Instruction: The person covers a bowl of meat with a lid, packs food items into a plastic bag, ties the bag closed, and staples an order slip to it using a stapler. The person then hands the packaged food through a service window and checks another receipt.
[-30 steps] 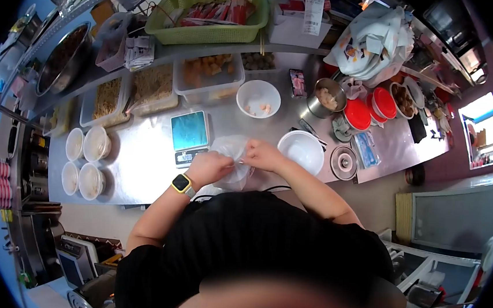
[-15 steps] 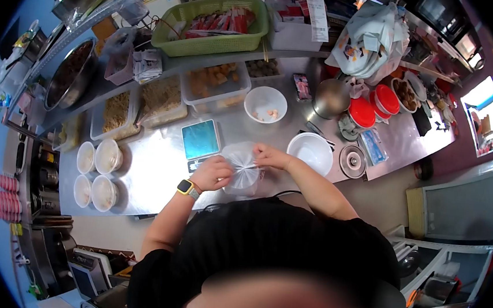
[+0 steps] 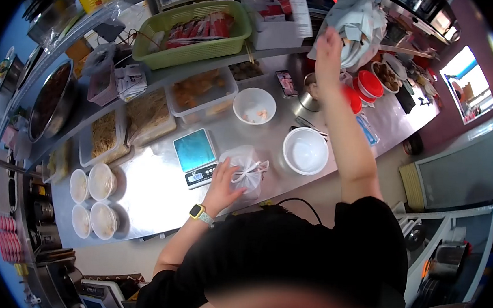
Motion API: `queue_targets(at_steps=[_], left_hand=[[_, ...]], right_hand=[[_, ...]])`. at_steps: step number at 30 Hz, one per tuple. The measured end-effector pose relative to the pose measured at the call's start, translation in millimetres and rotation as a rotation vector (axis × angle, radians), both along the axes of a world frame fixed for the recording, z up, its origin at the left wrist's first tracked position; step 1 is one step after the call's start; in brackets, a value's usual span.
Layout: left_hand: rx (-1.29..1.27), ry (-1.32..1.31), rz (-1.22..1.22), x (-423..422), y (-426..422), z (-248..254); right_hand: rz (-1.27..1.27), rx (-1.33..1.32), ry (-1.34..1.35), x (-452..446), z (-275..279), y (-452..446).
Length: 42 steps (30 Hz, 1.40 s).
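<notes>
- Resting with fingers spread apart, the left hand (image 3: 222,187) lies against the left side of a gathered, translucent plastic bag (image 3: 251,184); it does not grip it, and the thumb points right across the bag's near edge.
- The left elbow is bent close to the body, the forearm slanting up and inward, with a yellow-cased watch (image 3: 197,211) at the wrist.
- The bag sits on the steel counter (image 3: 151,187), just beside the digital kitchen scale (image 3: 195,151), its twisted neck upward. What it holds cannot be made out.
- The right arm stretches far forward, elbow only slightly bent, its forearm passing over the counter and partly covering a steel pot (image 3: 307,104) and a red lid.
- The right hand (image 3: 328,44) is raised at the left edge of the pale plastic carrier bags (image 3: 361,33). Blur hides its fingers, so whether they are apart or clamped on anything cannot be told.
- An empty white bowl (image 3: 305,151) stands between the gathered bag and the right forearm.
</notes>
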<state>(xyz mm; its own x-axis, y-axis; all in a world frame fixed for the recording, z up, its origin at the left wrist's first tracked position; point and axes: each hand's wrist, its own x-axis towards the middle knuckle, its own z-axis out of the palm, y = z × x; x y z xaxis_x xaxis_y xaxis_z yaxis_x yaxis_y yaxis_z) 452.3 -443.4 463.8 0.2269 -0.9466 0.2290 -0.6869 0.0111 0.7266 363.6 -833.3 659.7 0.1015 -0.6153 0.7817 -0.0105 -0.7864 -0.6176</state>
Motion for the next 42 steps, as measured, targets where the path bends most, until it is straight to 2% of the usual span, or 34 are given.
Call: queue_targets(at_steps=[3, 5, 6, 8, 10, 11, 13, 15, 16, 17, 18, 20, 22, 23, 25, 26, 28, 30, 32, 34, 36, 37, 39, 40, 41, 42], left_hand=[[0.019, -0.03, 0.013, -1.3, 1.2, -2.9], [0.019, -0.028, 0.023, -3.3, -2.1, -4.5], [0.042, -0.026, 0.029, -4.2, -2.8, -6.3], [0.066, -0.031, 0.04, -6.0, -6.4, -5.8], [0.088, 0.019, 0.097, -12.2, -9.7, -2.8], [0.125, 0.005, 0.14, -15.5, -10.1, -1.4], [0.139, 0.053, 0.181, -22.2, -8.1, -0.6], [0.125, 0.117, 0.242, -31.3, -14.0, -4.1], [0.108, 0.128, 0.274, -37.0, -15.0, -5.0], [0.098, 0.159, 0.324, -44.9, -20.0, -3.4], [0.097, 0.189, 0.377, -52.5, -21.7, -1.4], [0.105, 0.265, 0.515, -69.7, -28.2, 1.7], [0.102, 0.256, 0.599, -81.8, -35.4, 3.2], [0.108, 0.251, 0.636, -85.4, -38.4, -2.1], [0.099, 0.253, 0.703, -95.2, -46.3, -2.3], [0.107, 0.264, 0.749, -100.5, -51.2, -4.0], [0.064, 0.316, 0.788, -110.7, -59.4, -7.1], [0.063, 0.16, 0.9, -117.5, -64.6, -15.1], [0.071, 0.116, 0.975, -126.5, -71.4, -22.0], [0.013, 0.137, 1.26, -134.2, -76.8, -27.0], [-0.011, 0.142, 1.278, -135.5, -75.2, -42.2], [-0.034, 0.233, 1.275, -138.6, -76.9, -40.8], [-0.057, 0.321, 1.277, -141.3, -79.0, -37.8], [-0.037, 0.322, 1.297, -141.5, -79.9, -36.6], [-0.02, 0.327, 1.316, -141.8, -85.8, -33.7], [-0.025, 0.329, 1.322, -138.9, -84.3, -38.7]], right_hand=[[0.086, 0.075, -0.115, 10.8, 57.8, -32.4], [0.113, 0.418, 0.224, 23.4, 77.2, -49.3], [0.115, 0.422, 0.223, 30.7, 73.8, -62.3], [0.842, 0.769, 0.175, 46.5, 57.4, -88.1], [0.64, 0.651, 0.392, 55.1, 49.8, -92.4], [0.895, 0.742, 0.262, 53.7, 45.2, -89.9], [1.072, 0.842, 0.231, 46.3, 22.3, -105.4], [0.957, 0.773, 0.459, 6.8, 10.1, -93.7], [0.978, 0.742, 0.423, -21.5, 5.7, -85.3], [0.845, 0.678, 0.49, -56.9, 20.9, -74.5], [0.894, 0.493, 0.453, -83.5, 7.6, -95.8], [1.143, 0.526, 0.057, -143.4, 8.5, -135.0], [0.868, 0.145, -0.112, -200.0, 34.8, -186.7], [0.484, 0.153, -0.001, -236.0, 55.4, -213.9], [0.035, -0.131, -0.12, -267.8, 73.0, -279.9], [0.081, -0.347, -0.269, -278.7, 81.2, -320.3], [0.008, -0.388, -0.204, -301.9, 71.8, -406.0], [0.082, -0.291, -0.223, -307.8, 52.2, -474.3], [0.011, -0.064, -0.145, -307.0, 39.4, -519.7], [0.017, -0.09, 0.011, -302.1, 19.6, -573.7], [0.064, 0.009, 0.091, -289.5, 13.7, -596.7], [0.074, 0.014, 0.088, -286.1, 12.3, -599.9], [-0.163, 0.179, 0.416, -278.4, 27.0, -578.5], [-0.155, 0.18, 0.416, -276.2, 12.0, -606.9], [0.012, 0.079, 0.406, -276.7, -11.9, -658.0], [-0.029, -0.018, 0.51, -275.8, -6.4, -652.5]])
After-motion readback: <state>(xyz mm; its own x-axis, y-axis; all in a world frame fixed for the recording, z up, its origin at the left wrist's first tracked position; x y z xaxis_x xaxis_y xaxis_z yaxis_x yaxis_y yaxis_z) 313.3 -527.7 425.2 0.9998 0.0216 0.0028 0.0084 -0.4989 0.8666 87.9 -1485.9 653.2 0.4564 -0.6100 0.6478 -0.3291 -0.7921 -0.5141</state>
